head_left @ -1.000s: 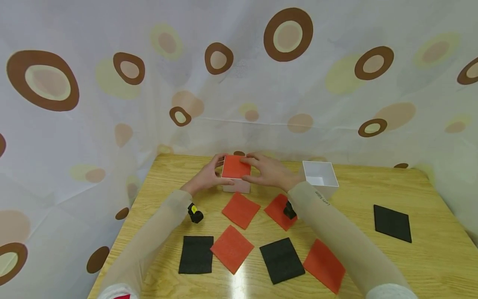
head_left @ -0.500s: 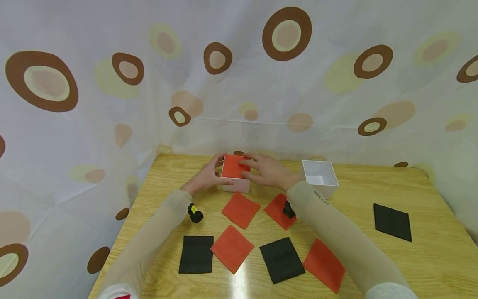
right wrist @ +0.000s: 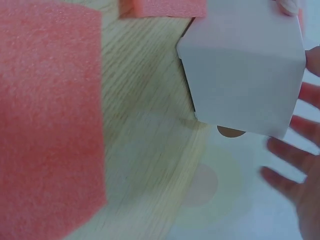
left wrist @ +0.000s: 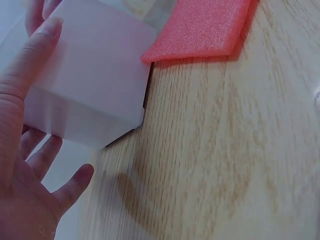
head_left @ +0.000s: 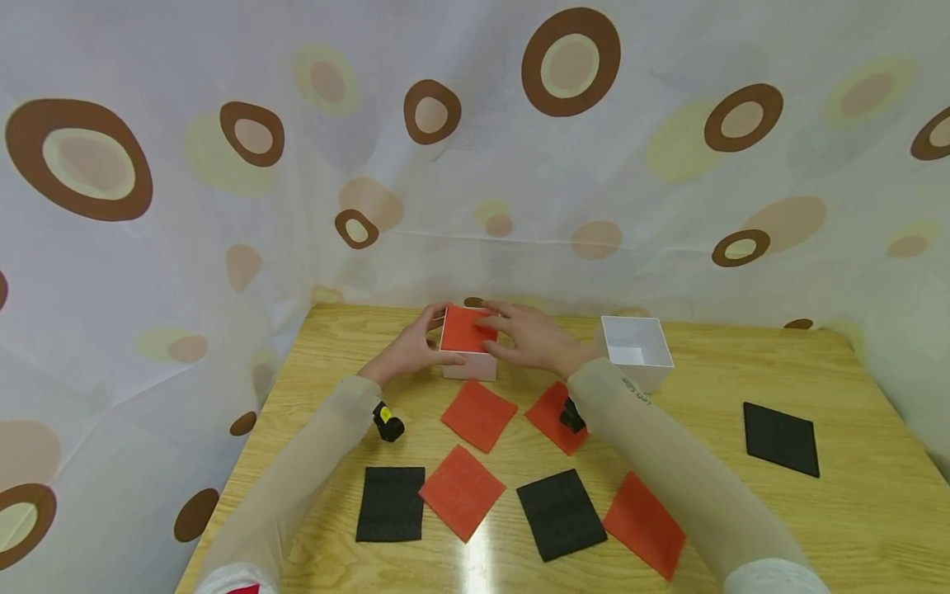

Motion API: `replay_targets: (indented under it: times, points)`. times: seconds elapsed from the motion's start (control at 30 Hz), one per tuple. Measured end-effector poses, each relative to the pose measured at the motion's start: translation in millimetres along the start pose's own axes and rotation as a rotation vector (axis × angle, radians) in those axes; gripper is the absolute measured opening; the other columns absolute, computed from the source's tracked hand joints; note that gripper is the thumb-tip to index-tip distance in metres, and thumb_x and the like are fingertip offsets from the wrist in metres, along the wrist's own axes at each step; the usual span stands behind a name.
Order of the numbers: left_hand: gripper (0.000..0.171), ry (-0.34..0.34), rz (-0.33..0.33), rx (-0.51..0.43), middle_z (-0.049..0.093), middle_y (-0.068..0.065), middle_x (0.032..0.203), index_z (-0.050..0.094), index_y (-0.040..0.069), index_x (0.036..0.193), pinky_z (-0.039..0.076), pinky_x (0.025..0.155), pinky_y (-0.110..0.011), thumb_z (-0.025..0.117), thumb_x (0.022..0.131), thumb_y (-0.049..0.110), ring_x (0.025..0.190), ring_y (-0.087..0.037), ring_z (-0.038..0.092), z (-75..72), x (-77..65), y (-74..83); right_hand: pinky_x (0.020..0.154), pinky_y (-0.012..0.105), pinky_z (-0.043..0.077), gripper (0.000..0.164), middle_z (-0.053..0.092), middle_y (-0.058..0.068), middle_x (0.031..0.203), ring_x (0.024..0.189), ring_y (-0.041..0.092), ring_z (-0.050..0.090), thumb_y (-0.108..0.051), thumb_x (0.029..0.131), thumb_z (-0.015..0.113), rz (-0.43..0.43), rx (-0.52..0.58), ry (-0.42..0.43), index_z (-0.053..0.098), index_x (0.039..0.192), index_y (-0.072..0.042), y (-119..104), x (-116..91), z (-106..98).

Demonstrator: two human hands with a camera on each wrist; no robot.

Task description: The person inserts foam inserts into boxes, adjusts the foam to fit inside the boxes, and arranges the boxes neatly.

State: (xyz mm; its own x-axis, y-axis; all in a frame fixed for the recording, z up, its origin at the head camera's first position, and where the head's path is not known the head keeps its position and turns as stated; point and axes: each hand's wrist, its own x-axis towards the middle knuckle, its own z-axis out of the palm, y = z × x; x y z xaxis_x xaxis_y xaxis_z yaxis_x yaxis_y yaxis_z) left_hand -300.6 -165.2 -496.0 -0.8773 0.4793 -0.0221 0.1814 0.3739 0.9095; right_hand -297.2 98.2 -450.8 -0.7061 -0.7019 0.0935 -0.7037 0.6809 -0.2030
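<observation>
My left hand [head_left: 411, 351] holds a small white box [head_left: 471, 366] at its left side, thumb across the front wall and fingers at the side and back. In the left wrist view the thumb lies along the wall of the box [left wrist: 100, 55]. A red foam square [head_left: 462, 328] fills the top of the box, level with the rim. My right hand [head_left: 536, 338] rests its fingertips on the right part of that foam, fingers spread and slightly bent. In the right wrist view the fingers of this hand [right wrist: 300, 155] reach over the box's edge.
A second white box [head_left: 637, 342], open at the top, stands behind my right forearm. Red foam squares [head_left: 478, 414] and black foam squares [head_left: 390, 504] lie flat on the wooden table [head_left: 312, 503]. One black square [head_left: 781, 438] lies far right. A patterned curtain [head_left: 475, 181] hangs behind.
The right fingers have shifted slightly on the red foam in the box. My left hand keeps its hold, and the box stays in place.
</observation>
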Motion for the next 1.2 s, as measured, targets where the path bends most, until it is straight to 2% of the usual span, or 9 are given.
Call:
replay_targets:
  times: [0.17, 0.27, 0.47, 0.6, 0.87, 1.13, 1.2]
  points:
    - [0.101, 0.0, -0.002, -0.005, 0.031, -0.009, 0.167, 0.023, 0.013, 0.163, 0.045, 0.111, -0.053, 0.088, 0.087, 0.025, 0.152, -0.03, 0.035, 0.6, -0.4, -0.6, 0.12, 0.059, 0.031, 0.046, 0.051, 0.01, 0.157, 0.144, 0.04, 0.042, -0.04, 0.105, 0.059, -0.101, -0.044, 0.063, 0.065, 0.143, -0.015, -2, 0, 2]
    - [0.102, 0.0, -0.004, 0.0, 0.031, -0.009, 0.167, 0.022, 0.012, 0.164, 0.045, 0.111, -0.053, 0.088, 0.087, 0.027, 0.152, -0.03, 0.035, 0.2, -0.6, -0.5, 0.121, 0.061, 0.026, 0.047, 0.055, 0.005, 0.154, 0.148, 0.039, 0.038, -0.043, 0.106, 0.057, -0.132, -0.087, 0.033, 0.064, 0.145, -0.018, -5, 2, 2]
    - [0.105, -0.004, -0.004, 0.003, 0.031, -0.01, 0.167, 0.02, 0.01, 0.165, 0.044, 0.112, -0.053, 0.088, 0.087, 0.028, 0.153, -0.031, 0.033, 0.1, 0.5, -0.3, 0.124, 0.063, 0.019, 0.056, 0.053, 0.001, 0.156, 0.156, 0.034, 0.026, -0.053, 0.106, 0.049, -0.137, -0.106, -0.026, 0.058, 0.151, -0.022, -10, 2, 5]
    - [0.104, -0.009, 0.002, -0.002, 0.031, -0.009, 0.167, 0.019, 0.01, 0.165, 0.043, 0.113, -0.054, 0.087, 0.088, 0.026, 0.153, -0.031, 0.033, 0.1, 0.7, 0.2, 0.124, 0.063, 0.016, 0.056, 0.051, 0.002, 0.158, 0.157, 0.035, 0.023, -0.055, 0.105, 0.05, -0.14, -0.091, -0.032, 0.059, 0.15, -0.023, -11, 1, 5]
    - [0.103, -0.01, 0.017, 0.003, 0.029, -0.012, 0.168, 0.019, 0.007, 0.164, 0.043, 0.112, -0.054, 0.086, 0.089, 0.026, 0.154, -0.032, 0.032, -0.4, 1.1, 1.5, 0.126, 0.061, 0.011, 0.05, 0.053, 0.006, 0.156, 0.157, 0.036, 0.024, -0.051, 0.105, 0.053, -0.175, -0.039, -0.019, 0.066, 0.144, -0.021, -14, 0, 5]
    - [0.1, -0.005, 0.011, 0.028, 0.029, -0.012, 0.168, 0.02, 0.009, 0.164, 0.043, 0.113, -0.055, 0.085, 0.09, 0.023, 0.153, -0.034, 0.033, 0.1, 1.3, 0.2, 0.126, 0.06, 0.009, 0.051, 0.051, 0.009, 0.157, 0.158, 0.036, 0.021, -0.054, 0.107, 0.047, -0.13, -0.064, -0.083, 0.067, 0.143, -0.023, -17, 0, 6]
    - [0.1, -0.005, 0.012, 0.025, 0.029, -0.012, 0.168, 0.02, 0.009, 0.164, 0.043, 0.113, -0.055, 0.085, 0.089, 0.022, 0.153, -0.034, 0.033, 0.4, 0.7, 0.6, 0.126, 0.062, 0.009, 0.05, 0.052, 0.009, 0.155, 0.157, 0.036, 0.022, -0.053, 0.107, 0.048, -0.129, -0.059, -0.074, 0.068, 0.141, -0.023, -17, -1, 7]
